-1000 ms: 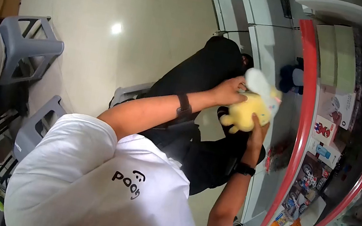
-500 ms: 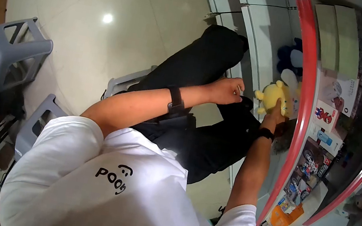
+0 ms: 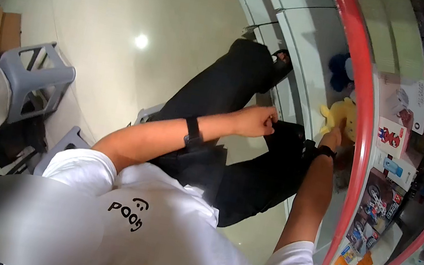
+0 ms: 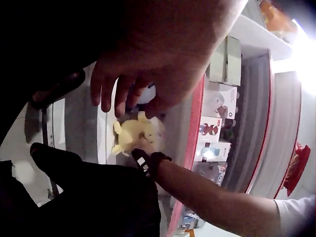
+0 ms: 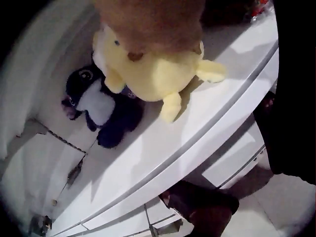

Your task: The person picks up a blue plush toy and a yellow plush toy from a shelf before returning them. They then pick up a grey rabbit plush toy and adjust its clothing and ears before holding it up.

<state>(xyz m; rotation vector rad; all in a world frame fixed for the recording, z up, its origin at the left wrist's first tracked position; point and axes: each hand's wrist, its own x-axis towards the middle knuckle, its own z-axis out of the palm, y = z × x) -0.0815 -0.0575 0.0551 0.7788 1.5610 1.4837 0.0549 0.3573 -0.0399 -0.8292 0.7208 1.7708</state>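
A yellow plush toy [image 5: 158,79] with stubby legs is on the white ledge below the red-edged shelf. In the head view, my right hand [image 3: 333,138] holds the plush toy from the near side; the right wrist view shows the fingers over its body, hiding part of it. Beside it sits a dark blue plush toy [image 5: 118,129] with a pale belly. Nothing is in my left hand [image 3: 252,121], which hovers above the knee with loosely bent fingers. The left wrist view has those fingers hanging down, apart from the yellow toy.
A red shelf edge [image 3: 359,141] overhangs the ledge and partly covers the toys in the head view. Boxed goods, including a motorcycle box [image 3: 378,200], line the shelf. Grey stools [image 3: 34,81] and a cardboard box [image 3: 9,34] stand on the left.
Both hands held the yellow plush toy at first. The left hand let go and drew back to the left, while the right hand carried the toy right onto the ledge below the shelf.
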